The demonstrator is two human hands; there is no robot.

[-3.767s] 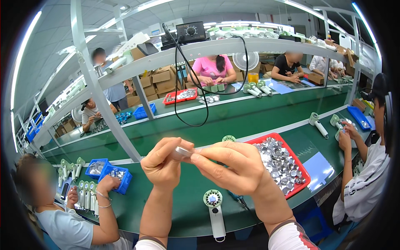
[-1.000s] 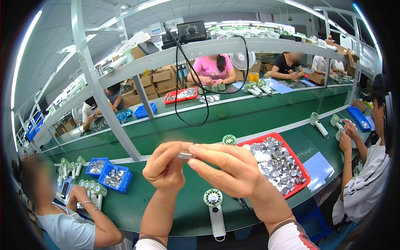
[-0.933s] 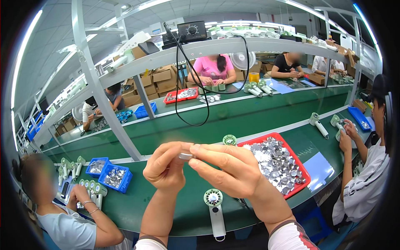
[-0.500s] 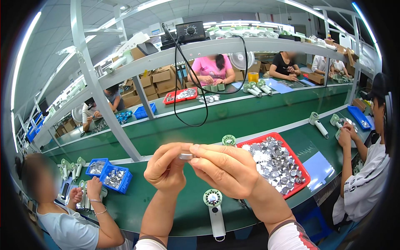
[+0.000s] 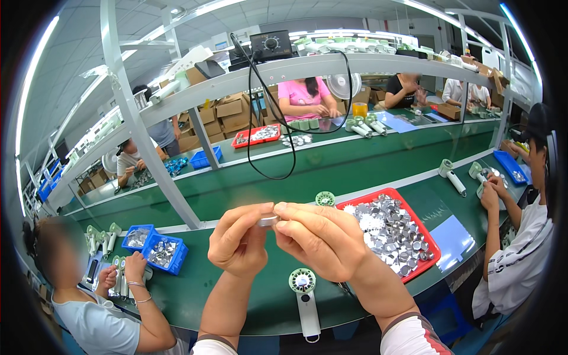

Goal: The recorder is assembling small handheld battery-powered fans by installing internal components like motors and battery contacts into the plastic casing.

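Between my fingertips, raised over the bench, is a small round silver metal cap (image 5: 268,221), seen nearly edge-on. My left hand (image 5: 239,242) pinches its left side with thumb and fingers. From the other side, my right hand (image 5: 322,239) grips it with closed fingers. Below my hands a white handheld fan (image 5: 307,313) with a round green head lies on the green bench, handle toward me. Just right of my right hand, a red tray (image 5: 427,235) holds many silver metal caps (image 5: 402,236) and some white toothed parts (image 5: 368,220).
Another green fan head (image 5: 325,199) shows behind my hands. Blue bins (image 5: 177,263) of metal parts stand left, beside a co-worker (image 5: 100,302) handling fans. A second co-worker (image 5: 520,236) works at right. A black cable (image 5: 294,157) hangs from the grey shelf frame (image 5: 331,62) ahead.
My hands have shifted very slightly, and the metal cap is tilted a little differently between them. Across the bench, the person in black has raised their hands; the one in pink has reached rightward.
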